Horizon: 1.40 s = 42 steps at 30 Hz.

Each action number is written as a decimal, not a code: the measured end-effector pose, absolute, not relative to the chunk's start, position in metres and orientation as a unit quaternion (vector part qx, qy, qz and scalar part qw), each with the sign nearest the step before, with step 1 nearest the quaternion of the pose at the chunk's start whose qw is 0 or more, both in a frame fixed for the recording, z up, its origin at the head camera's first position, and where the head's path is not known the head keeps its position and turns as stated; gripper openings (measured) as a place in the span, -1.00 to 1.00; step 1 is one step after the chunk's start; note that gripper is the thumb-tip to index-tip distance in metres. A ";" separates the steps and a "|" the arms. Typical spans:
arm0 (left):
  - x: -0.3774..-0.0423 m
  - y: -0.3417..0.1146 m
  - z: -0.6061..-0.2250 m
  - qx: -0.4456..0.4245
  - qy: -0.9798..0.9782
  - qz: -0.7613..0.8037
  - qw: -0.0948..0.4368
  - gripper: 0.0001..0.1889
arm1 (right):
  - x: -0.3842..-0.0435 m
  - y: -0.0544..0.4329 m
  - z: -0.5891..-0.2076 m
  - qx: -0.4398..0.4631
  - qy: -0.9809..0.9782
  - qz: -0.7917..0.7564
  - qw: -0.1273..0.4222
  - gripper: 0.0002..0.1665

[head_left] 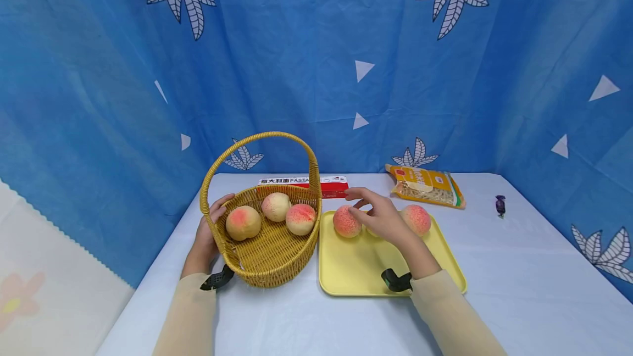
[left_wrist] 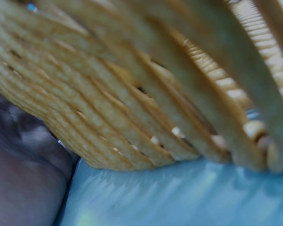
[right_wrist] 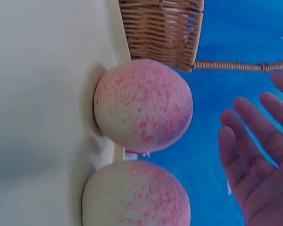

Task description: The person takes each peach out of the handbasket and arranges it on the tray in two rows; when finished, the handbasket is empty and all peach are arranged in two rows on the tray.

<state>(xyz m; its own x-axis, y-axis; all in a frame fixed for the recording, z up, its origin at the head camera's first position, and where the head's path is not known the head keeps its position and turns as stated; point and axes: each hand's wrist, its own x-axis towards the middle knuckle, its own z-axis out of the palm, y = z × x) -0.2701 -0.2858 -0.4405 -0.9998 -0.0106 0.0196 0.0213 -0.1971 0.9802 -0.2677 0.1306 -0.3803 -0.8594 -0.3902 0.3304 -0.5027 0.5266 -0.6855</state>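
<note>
A wicker basket (head_left: 277,276) with a tall hoop handle holds a larger peach (head_left: 243,223), a pale peach (head_left: 276,206) and a pink peach (head_left: 300,219). My left hand (head_left: 205,235) grips the basket's left side, its fingertips by the rim; the left wrist view shows the weave (left_wrist: 108,103) close up, with much of the hand hidden. Over a yellow tray (head_left: 353,273) hovers my right hand (head_left: 383,218), fingers loosely spread and holding nothing. A peach (right_wrist: 144,106) lies beside it on the tray's left, another (head_left: 416,220) at the right, and one between is mostly covered by the hand.
Behind the basket lies a red and white pasta box (head_left: 333,187). A yellow noodle bag (head_left: 427,185) rests behind the tray, and a small dark wrapped candy (head_left: 500,205) lies farther right. A blue curtain (head_left: 316,70) closes off the table's back.
</note>
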 end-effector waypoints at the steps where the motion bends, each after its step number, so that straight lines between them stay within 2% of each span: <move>1: -0.271 -0.286 -0.441 -0.003 -0.634 -0.774 0.009 -0.47 | -0.268 0.128 -0.380 0.260 -0.870 0.413 0.065 -0.53; 12: -0.276 -0.289 -0.448 0.009 -0.639 -0.769 0.014 -0.48 | -0.269 0.090 -0.377 0.307 -0.856 0.417 0.004 -0.46; 19: -0.277 -0.289 -0.451 0.007 -0.638 -0.770 0.015 -0.48 | -0.274 0.065 -0.375 0.332 -0.862 0.382 -0.010 -0.42; 26: -0.272 -0.287 -0.443 -0.007 -0.640 -0.768 0.014 -0.46 | -0.282 0.049 -0.373 0.327 -0.885 0.330 -0.031 -0.34; 35: -0.267 -0.284 -0.435 -0.010 -0.644 -0.765 0.015 -0.48 | -0.296 0.035 -0.375 0.312 -0.895 0.307 -0.090 -0.18; 42: -0.268 -0.283 -0.435 -0.010 -0.641 -0.767 0.018 -0.49 | -0.301 0.020 -0.376 0.307 -0.913 0.248 -0.105 -0.14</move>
